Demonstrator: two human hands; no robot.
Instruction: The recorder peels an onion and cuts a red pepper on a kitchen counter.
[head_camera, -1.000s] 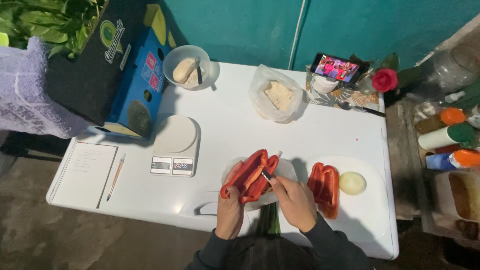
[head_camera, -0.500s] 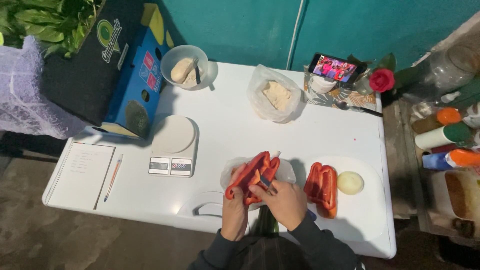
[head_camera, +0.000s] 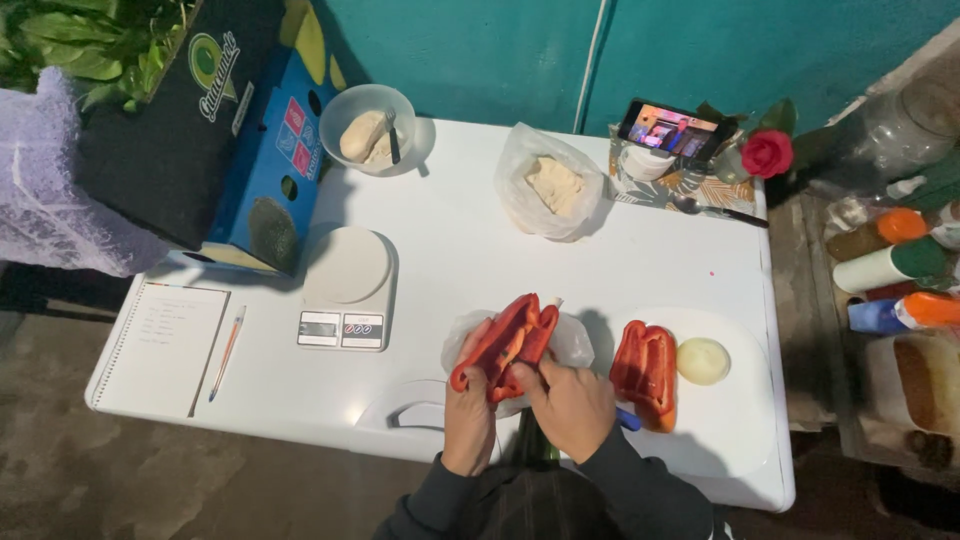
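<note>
White table against a teal wall, two hands on a split red pepper.

From the left: a leafy plant (head_camera: 70, 40) and a dark and blue carton (head_camera: 215, 130) lean over the white table (head_camera: 470, 250), with a notebook (head_camera: 160, 345) and pen (head_camera: 227, 352) below them, then a kitchen scale (head_camera: 345, 285) and a bowl (head_camera: 375, 125) of pale pieces. At the near edge the left hand (head_camera: 468, 415) grips the red pepper half (head_camera: 505, 345) from below, fingers curled around it, while the right hand (head_camera: 570, 405) pinches into its open cut side. Right of them lie a second pepper piece (head_camera: 645, 370) and a peeled onion (head_camera: 703, 360). A bag (head_camera: 555, 185), a phone (head_camera: 670, 130) and a red rose (head_camera: 767, 153) stand behind. The bottles (head_camera: 890, 265) at the right edge are cut off; a blue object under the right hand is mostly hidden.
</note>
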